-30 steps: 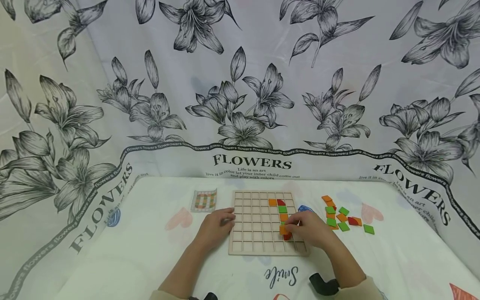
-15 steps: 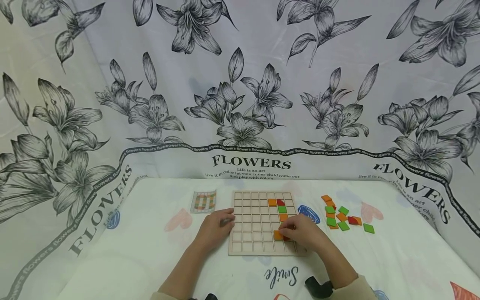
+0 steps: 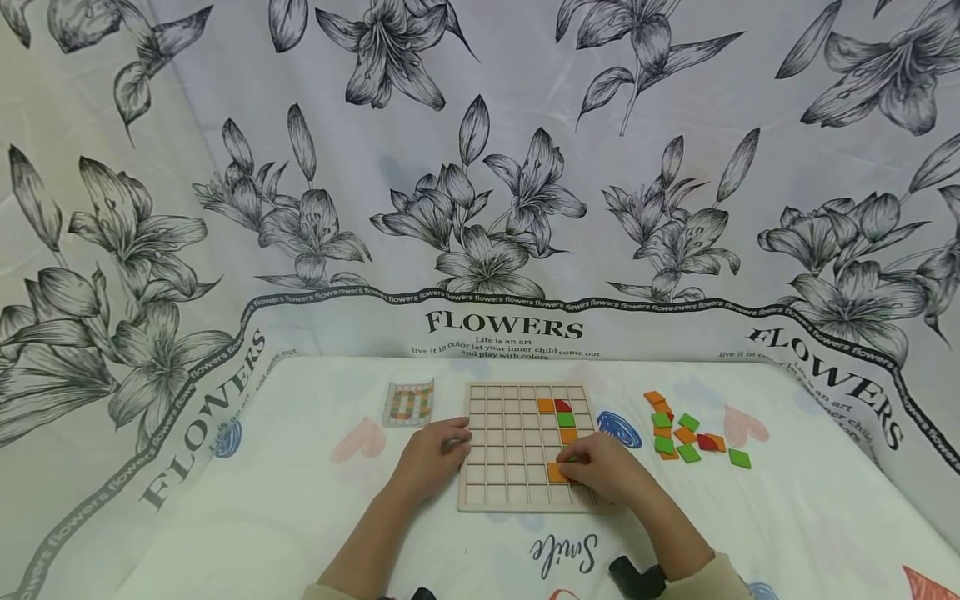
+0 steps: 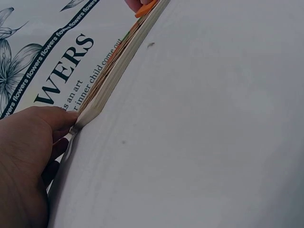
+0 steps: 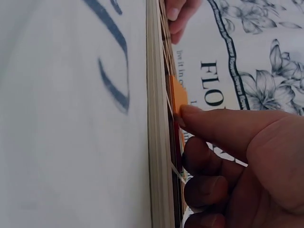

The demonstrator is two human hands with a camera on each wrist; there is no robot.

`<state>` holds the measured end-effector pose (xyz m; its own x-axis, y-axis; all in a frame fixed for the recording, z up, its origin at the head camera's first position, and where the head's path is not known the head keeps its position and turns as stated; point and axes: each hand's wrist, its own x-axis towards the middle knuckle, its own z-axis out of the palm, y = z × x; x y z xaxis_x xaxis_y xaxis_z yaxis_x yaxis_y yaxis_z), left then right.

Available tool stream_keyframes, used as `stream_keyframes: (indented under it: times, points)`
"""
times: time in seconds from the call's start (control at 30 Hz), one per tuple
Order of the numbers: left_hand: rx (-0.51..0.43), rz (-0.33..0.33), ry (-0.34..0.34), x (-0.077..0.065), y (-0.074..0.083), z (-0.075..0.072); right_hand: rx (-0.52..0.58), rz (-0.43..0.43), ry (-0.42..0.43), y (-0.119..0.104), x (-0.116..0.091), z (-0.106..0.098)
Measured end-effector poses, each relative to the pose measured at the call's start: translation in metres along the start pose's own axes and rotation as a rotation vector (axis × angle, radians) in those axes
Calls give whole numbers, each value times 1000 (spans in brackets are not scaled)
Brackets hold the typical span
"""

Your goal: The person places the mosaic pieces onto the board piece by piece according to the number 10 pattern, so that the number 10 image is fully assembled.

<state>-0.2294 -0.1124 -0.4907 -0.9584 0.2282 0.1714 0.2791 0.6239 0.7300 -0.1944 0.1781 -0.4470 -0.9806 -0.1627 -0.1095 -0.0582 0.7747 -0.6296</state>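
Note:
A square orange tile (image 3: 556, 472) is pinched by my right hand (image 3: 603, 467) over the lower right part of a wooden grid board (image 3: 495, 497). In the right wrist view, the thumb (image 5: 209, 124) presses the near edge of this tile, which stands slightly tilted above the grid. Up the column beside it sit another orange tile (image 3: 569, 436), a green tile (image 3: 566, 420) and a red rounded tile (image 3: 562, 406), with one more orange tile (image 3: 546, 406) to the left. My fingers partly cover the column's lower tiles. My left hand (image 3: 431, 454) touches the board's left edge with relaxed fingers.
Loose green, orange and red tiles (image 3: 688, 452) lie scattered right of the board, some overlapping. A small pattern card (image 3: 408, 403) with a coloured grid lies at the back left. A white printed cloth (image 3: 300, 500) covers the table, and a flowered curtain (image 3: 480, 208) hangs behind.
My right hand has shifted slightly left and toward me with the orange tile, from over the column to the cell at its left. The left hand stays at the board's edge.

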Motion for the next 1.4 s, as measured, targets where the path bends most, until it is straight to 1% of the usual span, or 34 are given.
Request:
stream_keyframes:
  times: [0.17, 0.27, 0.33, 0.43, 0.57, 0.7, 0.77, 0.83, 1.0, 1.07, 1.2, 1.4]
  points:
    - [-1, 3, -5, 0, 1, 1, -8, -6, 1, 1, -2, 1]
    - [1, 3, 0, 0, 0, 1, -6, 5, 2, 3, -1, -1]
    - [7, 3, 5, 0, 0, 2, 0, 30, 14, 8, 2, -6]
    - [10, 2, 7, 1, 0, 2, -25, 67, 77, 23, 6, -21]
    - [6, 3, 7, 1, 0, 2, -70, 98, 199, 53, 7, -47]
    - [10, 1, 8, 1, 0, 1, -41, 150, 272, 83, 1, -71]
    - [11, 1, 6, 1, 0, 1, -19, 178, 272, 94, -3, -79]
    - [10, -1, 5, 1, 0, 1, -10, 210, 247, 103, -5, -83]
    - [6, 4, 3, 1, 0, 1, -63, 212, 177, 115, -7, -82]
    - [-1, 6, 1, 1, 0, 1, -65, 202, 161, 116, -7, -81]
    - [-4, 5, 0, 1, 0, 1, -34, 188, 151, 111, -6, -79]
    - [2, -4, 2, 1, 0, 1, -7, 184, 160, 101, -4, -76]
